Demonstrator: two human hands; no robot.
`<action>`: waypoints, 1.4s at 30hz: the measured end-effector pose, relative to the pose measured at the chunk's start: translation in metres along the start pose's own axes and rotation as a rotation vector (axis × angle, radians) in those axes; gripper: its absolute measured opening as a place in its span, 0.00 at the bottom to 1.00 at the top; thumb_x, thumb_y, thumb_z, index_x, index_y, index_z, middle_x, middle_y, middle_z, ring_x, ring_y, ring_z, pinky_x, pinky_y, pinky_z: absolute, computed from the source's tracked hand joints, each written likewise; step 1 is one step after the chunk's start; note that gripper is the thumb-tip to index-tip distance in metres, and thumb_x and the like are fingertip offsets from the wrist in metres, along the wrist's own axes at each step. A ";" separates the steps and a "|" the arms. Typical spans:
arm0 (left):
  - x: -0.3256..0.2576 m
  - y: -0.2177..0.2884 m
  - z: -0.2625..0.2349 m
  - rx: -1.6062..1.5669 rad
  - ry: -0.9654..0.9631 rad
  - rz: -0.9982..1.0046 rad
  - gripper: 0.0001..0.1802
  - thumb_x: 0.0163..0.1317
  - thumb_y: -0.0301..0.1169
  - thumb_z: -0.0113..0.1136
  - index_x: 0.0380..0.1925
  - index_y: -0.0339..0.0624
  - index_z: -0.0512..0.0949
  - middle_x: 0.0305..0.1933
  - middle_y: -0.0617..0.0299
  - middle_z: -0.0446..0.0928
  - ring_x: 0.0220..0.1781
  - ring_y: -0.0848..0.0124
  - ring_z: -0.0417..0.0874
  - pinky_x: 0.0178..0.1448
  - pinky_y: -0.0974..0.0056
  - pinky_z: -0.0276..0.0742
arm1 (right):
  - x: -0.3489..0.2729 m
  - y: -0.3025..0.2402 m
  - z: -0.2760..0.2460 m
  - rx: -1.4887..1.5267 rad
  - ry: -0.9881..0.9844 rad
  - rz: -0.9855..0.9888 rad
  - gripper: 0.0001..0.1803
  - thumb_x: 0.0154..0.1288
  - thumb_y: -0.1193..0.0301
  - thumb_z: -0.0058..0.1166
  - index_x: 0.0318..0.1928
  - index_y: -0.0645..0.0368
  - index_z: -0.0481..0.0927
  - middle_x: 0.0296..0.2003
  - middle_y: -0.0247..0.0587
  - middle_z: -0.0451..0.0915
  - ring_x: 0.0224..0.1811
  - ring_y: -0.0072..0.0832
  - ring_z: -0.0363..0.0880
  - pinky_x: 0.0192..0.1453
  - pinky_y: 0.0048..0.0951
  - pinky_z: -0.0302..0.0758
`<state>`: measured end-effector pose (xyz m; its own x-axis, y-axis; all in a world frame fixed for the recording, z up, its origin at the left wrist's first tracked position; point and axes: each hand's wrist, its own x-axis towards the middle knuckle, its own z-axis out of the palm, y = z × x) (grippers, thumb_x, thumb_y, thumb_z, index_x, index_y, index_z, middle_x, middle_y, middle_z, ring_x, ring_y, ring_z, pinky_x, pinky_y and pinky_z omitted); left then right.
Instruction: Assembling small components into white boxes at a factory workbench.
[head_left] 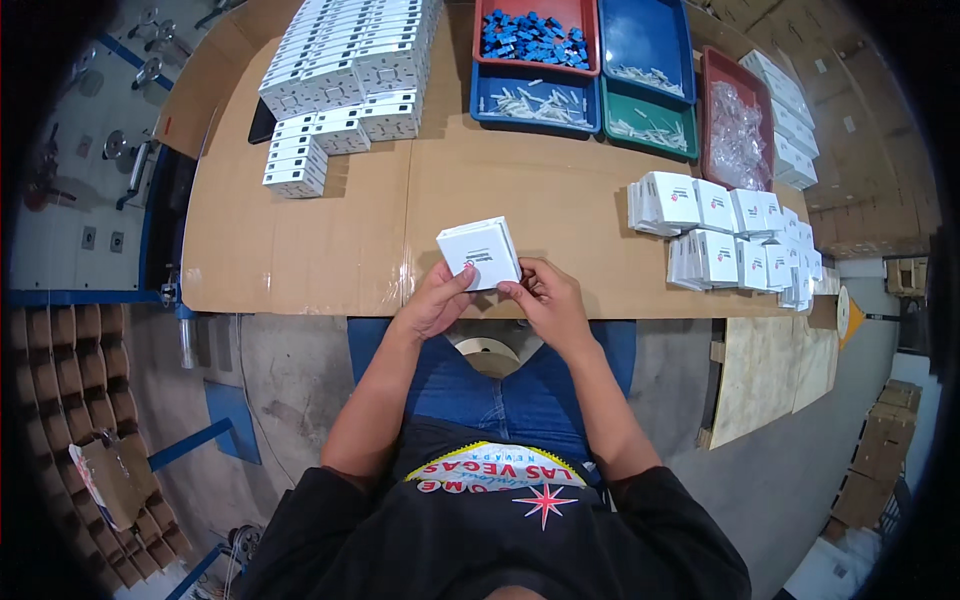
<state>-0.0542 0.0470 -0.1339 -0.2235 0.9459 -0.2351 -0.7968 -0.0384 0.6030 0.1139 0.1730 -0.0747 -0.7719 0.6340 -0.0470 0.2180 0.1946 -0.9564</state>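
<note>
Cardboard-topped table (300,250), near edge: small white box (480,254) pinched between left hand (435,300) and right hand (548,300), apparently being folded shut. Finished stacks (340,80) at eleven o'clock; flat blanks (725,240) at three. Probably needs flaps pressed next.

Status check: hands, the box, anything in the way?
Left hand and right hand both grip small white box, held over brown table edge. Nothing in the way.
</note>
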 end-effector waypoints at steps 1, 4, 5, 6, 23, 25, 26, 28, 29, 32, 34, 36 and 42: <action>-0.001 0.003 -0.002 -0.036 -0.018 -0.030 0.24 0.75 0.33 0.63 0.67 0.39 0.71 0.64 0.57 0.79 0.65 0.63 0.80 0.70 0.54 0.75 | -0.001 0.002 0.004 0.027 0.045 -0.073 0.15 0.68 0.75 0.69 0.52 0.66 0.81 0.35 0.38 0.84 0.36 0.19 0.83 0.38 0.24 0.80; -0.003 0.005 -0.009 -0.027 -0.041 -0.032 0.26 0.74 0.34 0.64 0.68 0.40 0.70 0.64 0.56 0.79 0.66 0.61 0.80 0.71 0.52 0.75 | -0.001 -0.005 0.008 -0.038 0.068 -0.136 0.14 0.69 0.73 0.67 0.51 0.66 0.81 0.36 0.41 0.84 0.35 0.24 0.84 0.37 0.26 0.81; -0.003 0.004 -0.008 -0.023 -0.045 -0.040 0.26 0.74 0.34 0.64 0.68 0.40 0.70 0.64 0.56 0.79 0.66 0.61 0.80 0.71 0.52 0.75 | -0.001 -0.004 0.009 -0.036 0.077 -0.133 0.14 0.69 0.73 0.67 0.51 0.66 0.81 0.36 0.41 0.84 0.35 0.24 0.84 0.37 0.26 0.81; -0.003 0.004 -0.008 -0.008 -0.038 -0.005 0.26 0.74 0.33 0.64 0.68 0.41 0.70 0.64 0.56 0.79 0.66 0.61 0.80 0.71 0.51 0.75 | -0.001 -0.003 0.010 -0.054 0.088 -0.168 0.14 0.70 0.72 0.66 0.51 0.66 0.81 0.37 0.42 0.84 0.35 0.26 0.84 0.38 0.28 0.82; -0.002 0.007 0.003 0.154 0.096 0.028 0.25 0.68 0.24 0.68 0.63 0.38 0.75 0.61 0.56 0.82 0.64 0.65 0.82 0.69 0.57 0.78 | -0.001 0.015 0.020 0.313 0.074 0.148 0.19 0.74 0.77 0.59 0.63 0.65 0.80 0.37 0.36 0.84 0.31 0.19 0.79 0.38 0.23 0.79; -0.002 0.010 0.006 0.300 0.160 0.021 0.25 0.65 0.22 0.70 0.62 0.37 0.76 0.59 0.56 0.83 0.62 0.65 0.83 0.68 0.57 0.80 | -0.001 0.017 0.021 0.362 0.070 0.224 0.18 0.74 0.76 0.60 0.62 0.65 0.80 0.35 0.35 0.84 0.31 0.17 0.80 0.37 0.22 0.80; -0.002 0.010 0.005 0.302 0.161 0.021 0.25 0.65 0.22 0.70 0.62 0.37 0.76 0.59 0.56 0.83 0.62 0.65 0.83 0.68 0.57 0.80 | -0.001 0.014 0.021 0.364 0.070 0.224 0.18 0.74 0.76 0.60 0.62 0.65 0.80 0.35 0.35 0.84 0.31 0.17 0.80 0.37 0.22 0.80; -0.001 0.011 0.005 0.255 0.132 0.043 0.25 0.64 0.20 0.70 0.61 0.37 0.77 0.58 0.56 0.83 0.61 0.65 0.84 0.66 0.58 0.80 | 0.000 0.007 0.020 0.251 0.062 0.208 0.19 0.73 0.76 0.62 0.62 0.66 0.80 0.36 0.36 0.84 0.33 0.17 0.81 0.36 0.22 0.82; -0.001 0.011 0.003 0.257 0.132 0.042 0.25 0.64 0.20 0.70 0.61 0.37 0.77 0.58 0.56 0.83 0.61 0.65 0.84 0.66 0.58 0.80 | 0.000 0.008 0.021 0.253 0.062 0.208 0.19 0.73 0.76 0.62 0.62 0.66 0.80 0.36 0.36 0.84 0.33 0.17 0.81 0.36 0.22 0.82; -0.002 0.010 0.000 0.235 0.103 0.056 0.26 0.63 0.20 0.71 0.61 0.36 0.76 0.58 0.56 0.83 0.60 0.65 0.84 0.66 0.59 0.81 | 0.000 0.012 0.024 0.124 0.116 -0.008 0.18 0.72 0.76 0.63 0.60 0.65 0.82 0.37 0.37 0.85 0.34 0.17 0.82 0.36 0.22 0.83; -0.002 0.011 0.004 0.197 0.107 0.045 0.26 0.63 0.19 0.71 0.61 0.36 0.76 0.58 0.56 0.83 0.61 0.64 0.84 0.66 0.59 0.81 | -0.001 0.010 0.023 0.207 0.135 0.019 0.16 0.71 0.77 0.64 0.57 0.65 0.84 0.38 0.37 0.85 0.33 0.18 0.82 0.36 0.23 0.84; -0.003 0.011 0.002 0.193 0.111 0.046 0.26 0.62 0.19 0.71 0.61 0.36 0.76 0.58 0.56 0.83 0.61 0.64 0.84 0.66 0.59 0.81 | -0.001 0.010 0.025 0.156 0.158 -0.023 0.15 0.70 0.77 0.64 0.56 0.65 0.84 0.37 0.37 0.85 0.33 0.18 0.83 0.36 0.23 0.83; -0.002 0.006 -0.008 0.234 0.098 0.052 0.30 0.62 0.24 0.73 0.64 0.37 0.73 0.59 0.54 0.81 0.61 0.61 0.84 0.66 0.56 0.81 | -0.003 0.002 0.026 0.117 0.215 -0.055 0.14 0.66 0.74 0.67 0.50 0.64 0.85 0.37 0.47 0.85 0.34 0.32 0.85 0.38 0.31 0.79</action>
<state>-0.0633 0.0418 -0.1359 -0.3231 0.9085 -0.2650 -0.6341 0.0000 0.7732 0.1011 0.1521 -0.0836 -0.6332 0.7719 0.0563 0.0992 0.1531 -0.9832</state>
